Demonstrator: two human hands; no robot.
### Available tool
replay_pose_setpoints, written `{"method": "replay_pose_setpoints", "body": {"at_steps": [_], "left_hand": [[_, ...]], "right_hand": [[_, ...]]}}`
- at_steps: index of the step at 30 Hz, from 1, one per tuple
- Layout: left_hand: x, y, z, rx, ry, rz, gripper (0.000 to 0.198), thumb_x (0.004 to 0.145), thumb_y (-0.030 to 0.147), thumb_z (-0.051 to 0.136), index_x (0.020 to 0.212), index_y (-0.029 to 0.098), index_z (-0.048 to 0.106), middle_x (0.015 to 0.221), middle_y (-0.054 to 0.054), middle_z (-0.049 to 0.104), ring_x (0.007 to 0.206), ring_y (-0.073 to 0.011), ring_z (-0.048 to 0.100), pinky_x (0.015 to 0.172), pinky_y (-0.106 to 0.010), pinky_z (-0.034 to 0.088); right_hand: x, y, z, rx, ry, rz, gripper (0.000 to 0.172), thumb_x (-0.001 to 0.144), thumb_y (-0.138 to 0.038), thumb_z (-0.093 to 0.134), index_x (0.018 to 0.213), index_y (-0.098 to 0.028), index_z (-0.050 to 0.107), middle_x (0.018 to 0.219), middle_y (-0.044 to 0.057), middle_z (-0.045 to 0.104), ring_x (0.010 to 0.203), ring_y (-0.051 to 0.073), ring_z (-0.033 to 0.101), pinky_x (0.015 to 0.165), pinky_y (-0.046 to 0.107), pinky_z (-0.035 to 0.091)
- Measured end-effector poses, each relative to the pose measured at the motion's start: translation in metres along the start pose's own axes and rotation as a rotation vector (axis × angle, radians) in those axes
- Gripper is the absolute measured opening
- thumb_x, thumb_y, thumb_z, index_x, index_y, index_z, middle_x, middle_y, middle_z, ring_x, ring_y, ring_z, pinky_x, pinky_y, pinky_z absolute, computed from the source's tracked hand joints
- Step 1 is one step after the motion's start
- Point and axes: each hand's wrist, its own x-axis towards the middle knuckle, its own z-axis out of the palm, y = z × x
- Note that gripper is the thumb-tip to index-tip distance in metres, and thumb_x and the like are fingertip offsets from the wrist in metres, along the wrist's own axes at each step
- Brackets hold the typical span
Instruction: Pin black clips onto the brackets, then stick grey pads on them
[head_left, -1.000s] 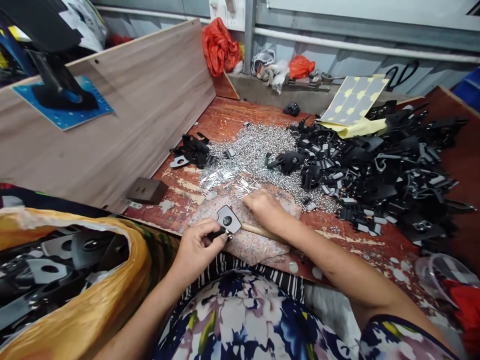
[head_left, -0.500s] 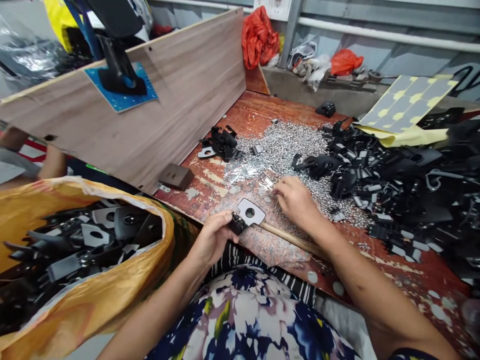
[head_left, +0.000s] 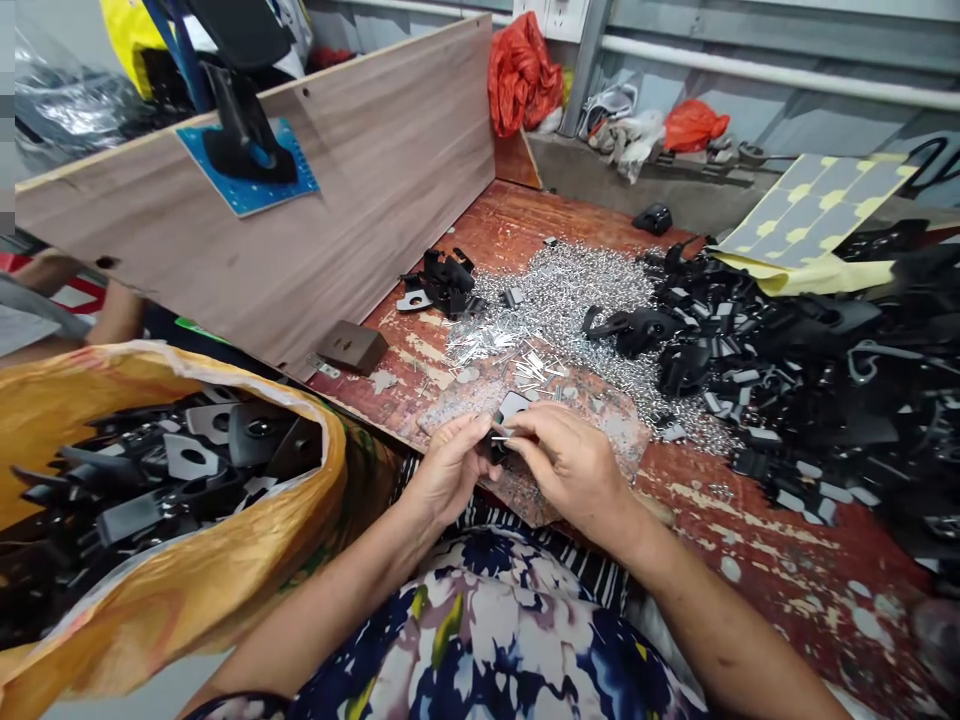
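Observation:
Between my hands is a black plastic bracket (head_left: 513, 404) with a grey pad on its face, partly covered by my fingers. My left hand (head_left: 454, 465) is closed around its near end. A thin silver metal pin (head_left: 498, 438) is pinched between the thumb and fingers of my right hand (head_left: 574, 455), its tip against or very near the bracket's black end. Just beyond my hands lies a loose group of similar pins (head_left: 538, 368) on the red worktop (head_left: 697, 520). A wooden handle (head_left: 654, 508) shows partly under my right wrist.
At left stands an open yellow sack (head_left: 334, 480) holding black parts. Small silver pieces (head_left: 592, 285) are heaped mid-table, with black parts (head_left: 825, 350) piled at right. A wooden board (head_left: 390, 150) walls the left side, a brown block (head_left: 354, 350) beside it. Another person's arm (head_left: 124, 312) shows at far left.
My right hand has come back from the pins toward my left hand, now with a pin in its fingers. The bracket has turned and is now largely covered by my hands.

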Motion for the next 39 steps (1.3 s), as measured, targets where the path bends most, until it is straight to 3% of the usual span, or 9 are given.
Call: {"method": "replay_pose_setpoints", "body": {"at_steps": [4, 10, 14, 21, 27, 31, 33, 36, 39], "left_hand": [[-0.003, -0.003, 0.001, 0.0, 0.018, 0.015, 0.035, 0.073, 0.044, 0.089, 0.076, 0.014, 0.072, 0.07, -0.001, 0.063, 0.055, -0.0104, 0.053, 0.045, -0.022, 0.052], [-0.007, -0.005, 0.009, -0.042, 0.13, 0.058, 0.037, 0.066, 0.036, 0.093, 0.069, 0.016, 0.062, 0.065, 0.003, 0.056, 0.058, -0.0082, 0.047, 0.054, -0.021, 0.043], [-0.009, -0.005, 0.011, -0.001, 0.162, 0.072, 0.04, 0.065, 0.035, 0.091, 0.065, 0.018, 0.055, 0.063, 0.004, 0.051, 0.057, -0.0084, 0.042, 0.053, -0.022, 0.037], [-0.007, -0.01, 0.009, 0.071, 0.27, 0.194, 0.036, 0.066, 0.034, 0.085, 0.064, 0.018, 0.053, 0.061, 0.006, 0.049, 0.055, -0.0072, 0.041, 0.051, -0.019, 0.035], [-0.003, -0.008, 0.01, 0.078, 0.202, 0.205, 0.047, 0.068, 0.034, 0.086, 0.061, 0.02, 0.042, 0.057, 0.008, 0.042, 0.049, -0.0052, 0.036, 0.045, -0.018, 0.028], [-0.015, -0.009, 0.0, 0.197, 0.05, 0.158, 0.037, 0.079, 0.044, 0.082, 0.081, 0.02, 0.054, 0.069, 0.004, 0.057, 0.054, -0.0094, 0.052, 0.052, -0.021, 0.044], [-0.025, -0.011, -0.011, 0.317, 0.041, 0.237, 0.041, 0.075, 0.037, 0.086, 0.097, 0.022, 0.056, 0.079, 0.003, 0.062, 0.063, -0.0118, 0.059, 0.058, -0.022, 0.05], [-0.044, -0.005, -0.034, 0.573, 0.132, 0.354, 0.044, 0.079, 0.033, 0.084, 0.112, 0.024, 0.056, 0.09, 0.001, 0.065, 0.065, -0.0114, 0.058, 0.052, -0.019, 0.045], [-0.057, 0.009, -0.057, 0.719, 0.163, 0.282, 0.035, 0.096, 0.045, 0.065, 0.122, 0.023, 0.059, 0.089, -0.001, 0.066, 0.052, -0.0097, 0.05, 0.043, -0.02, 0.036]], "right_hand": [[0.003, -0.006, 0.0, -0.138, 0.002, -0.076, 0.017, 0.104, -0.015, 0.05, 0.099, -0.017, 0.066, 0.083, 0.004, 0.068, 0.082, 0.017, 0.063, 0.09, 0.038, 0.059], [0.001, -0.03, 0.018, -0.628, 0.037, -0.457, 0.021, 0.1, -0.008, 0.05, 0.095, -0.014, 0.07, 0.069, 0.001, 0.06, 0.067, 0.017, 0.053, 0.109, 0.04, 0.054], [-0.001, -0.032, 0.026, -0.676, 0.037, -0.487, 0.026, 0.1, -0.007, 0.047, 0.089, -0.014, 0.07, 0.068, 0.001, 0.058, 0.066, 0.016, 0.052, 0.108, 0.039, 0.055], [-0.006, -0.025, 0.038, -0.562, 0.075, -0.388, 0.034, 0.102, -0.008, 0.046, 0.075, -0.021, 0.063, 0.065, 0.0, 0.053, 0.067, 0.017, 0.049, 0.106, 0.038, 0.055], [-0.005, -0.018, 0.042, -0.506, 0.104, -0.332, 0.036, 0.1, -0.004, 0.046, 0.074, -0.021, 0.065, 0.067, 0.001, 0.056, 0.07, 0.017, 0.05, 0.106, 0.036, 0.052], [-0.006, -0.012, 0.032, -0.319, 0.093, -0.153, 0.032, 0.103, -0.012, 0.045, 0.082, -0.019, 0.067, 0.072, 0.003, 0.058, 0.078, 0.019, 0.055, 0.09, 0.036, 0.055], [-0.01, -0.014, 0.029, -0.227, 0.105, -0.093, 0.03, 0.104, -0.013, 0.045, 0.086, -0.018, 0.068, 0.075, 0.004, 0.06, 0.083, 0.02, 0.058, 0.086, 0.036, 0.054], [-0.022, -0.015, 0.021, -0.151, -0.038, -0.067, 0.018, 0.104, -0.016, 0.051, 0.108, -0.017, 0.068, 0.09, 0.006, 0.068, 0.09, 0.02, 0.062, 0.089, 0.036, 0.053], [-0.039, 0.002, 0.003, -0.37, -0.236, 0.042, 0.019, 0.101, -0.026, 0.061, 0.117, -0.016, 0.065, 0.104, 0.011, 0.068, 0.094, 0.024, 0.062, 0.083, 0.039, 0.051]]}}
